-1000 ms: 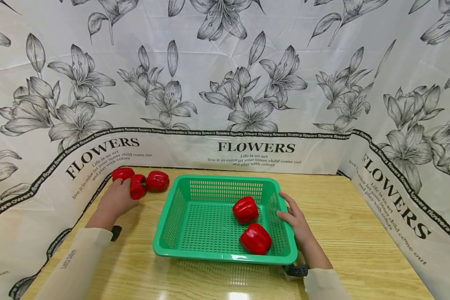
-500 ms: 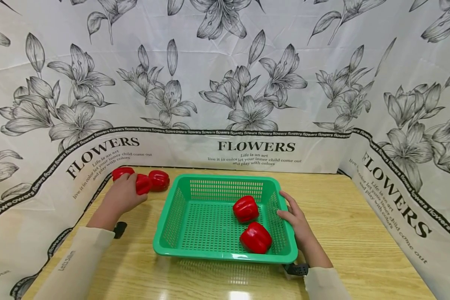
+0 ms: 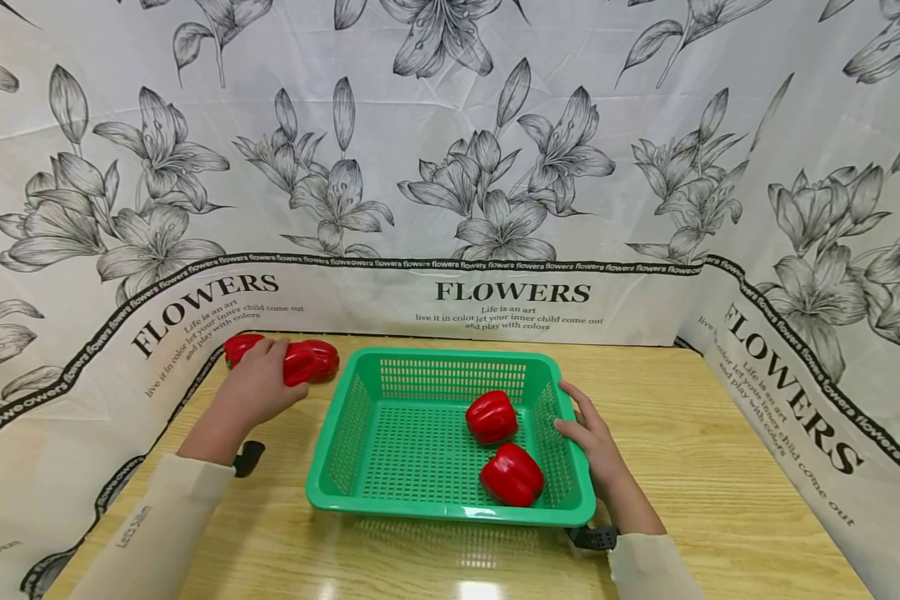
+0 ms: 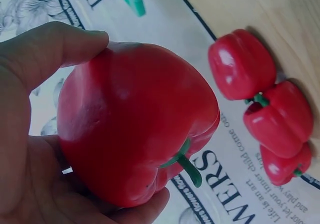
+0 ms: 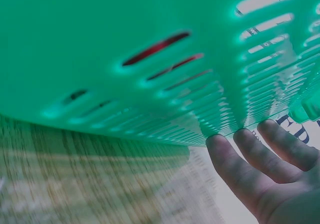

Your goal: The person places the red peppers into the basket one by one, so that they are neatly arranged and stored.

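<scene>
My left hand (image 3: 261,388) grips a red bell pepper (image 3: 297,367) just above the wooden table's far left corner. In the left wrist view that pepper (image 4: 135,134) fills my palm, stem down to the right, thumb over its top. Three more red peppers (image 4: 242,64) lie close together on the table beyond it; the head view shows one at the far left (image 3: 238,344) and one (image 3: 328,358) right behind the held one. A green slotted basket (image 3: 450,510) holds two red peppers (image 3: 491,417) (image 3: 512,475). My right hand (image 3: 588,437) rests with straight fingers (image 5: 235,159) against the basket's right outer wall.
A flower-printed cloth (image 3: 510,300) walls the wooden table (image 3: 690,467) at the back, left and right. The loose peppers sit close to the left cloth wall. Bare tabletop lies right of the basket and along the near edge.
My left hand has closed round one pepper of the group and carried it a little to the right, toward the basket. The right hand and basket have stayed put.
</scene>
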`<state>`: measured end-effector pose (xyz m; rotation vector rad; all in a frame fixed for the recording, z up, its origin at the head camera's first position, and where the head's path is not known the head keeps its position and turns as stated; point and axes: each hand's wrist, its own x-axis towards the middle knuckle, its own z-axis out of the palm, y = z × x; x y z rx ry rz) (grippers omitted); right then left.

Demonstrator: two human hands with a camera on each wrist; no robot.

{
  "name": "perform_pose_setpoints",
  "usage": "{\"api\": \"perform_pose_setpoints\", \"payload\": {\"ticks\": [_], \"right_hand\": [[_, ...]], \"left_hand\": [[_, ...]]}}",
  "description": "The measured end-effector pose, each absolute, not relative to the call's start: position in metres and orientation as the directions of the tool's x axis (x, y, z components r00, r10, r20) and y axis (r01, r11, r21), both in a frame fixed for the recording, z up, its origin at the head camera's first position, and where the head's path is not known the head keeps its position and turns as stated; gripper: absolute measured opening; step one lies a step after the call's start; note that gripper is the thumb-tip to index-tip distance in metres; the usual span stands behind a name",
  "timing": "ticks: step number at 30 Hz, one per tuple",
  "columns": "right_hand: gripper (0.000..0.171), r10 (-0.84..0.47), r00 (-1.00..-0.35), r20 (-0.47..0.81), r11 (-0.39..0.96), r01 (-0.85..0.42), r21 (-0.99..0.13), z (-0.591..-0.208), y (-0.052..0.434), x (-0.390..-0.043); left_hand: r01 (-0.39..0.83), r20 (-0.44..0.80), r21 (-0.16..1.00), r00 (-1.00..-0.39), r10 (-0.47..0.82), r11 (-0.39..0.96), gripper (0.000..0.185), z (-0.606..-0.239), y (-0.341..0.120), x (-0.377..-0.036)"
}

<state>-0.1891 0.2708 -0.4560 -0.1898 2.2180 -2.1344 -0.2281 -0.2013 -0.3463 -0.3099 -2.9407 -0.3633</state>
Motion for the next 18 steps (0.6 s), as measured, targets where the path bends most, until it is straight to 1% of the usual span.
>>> {"api": "perform_pose_setpoints", "payload": {"ticks": [7,18], "right_hand": [[0.063,-0.133,-0.990,0.047,0.033,-0.052,-0.998,-0.456,0.271,-0.189],[0.063,-0.140,-0.989,0.051,0.044,-0.057,-0.997,-0.456,0.271,-0.189]], "left_hand": [[0.241,0.214,0.224,-0.958,0.193,0.944,0.073,-0.341,-0.193,-0.224],[0.262,0.201,0.236,-0.955,0.217,0.936,0.072,-0.334,-0.177,-0.218]]}}
